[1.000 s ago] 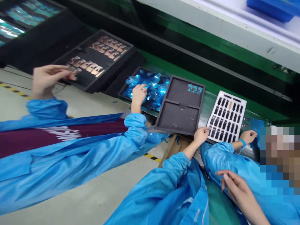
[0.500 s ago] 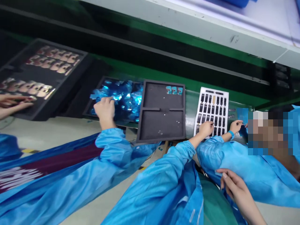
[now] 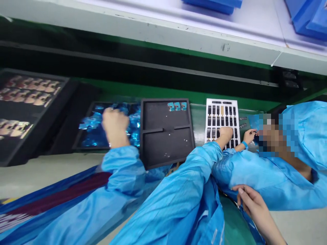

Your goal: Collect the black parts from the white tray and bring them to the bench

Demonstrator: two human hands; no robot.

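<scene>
My left hand [image 3: 225,132] rests on the white parts tray [image 3: 221,112] on the surface, grip hidden. My right hand [image 3: 249,200] is half-curled against a co-worker's sleeve [image 3: 255,177] — holding what, I can't tell. The black foam tray [image 3: 166,149] lies just beside the white one.

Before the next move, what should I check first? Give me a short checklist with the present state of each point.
1. Left hand resting on white tray: ok.
2. Left hand gripping a part: cannot tell.
3. Right hand away from the trays: ok.
4. Black foam tray free of hands: ok.
5. White tray's right side free of other hands: not ok, co-worker's hand is there.
</scene>
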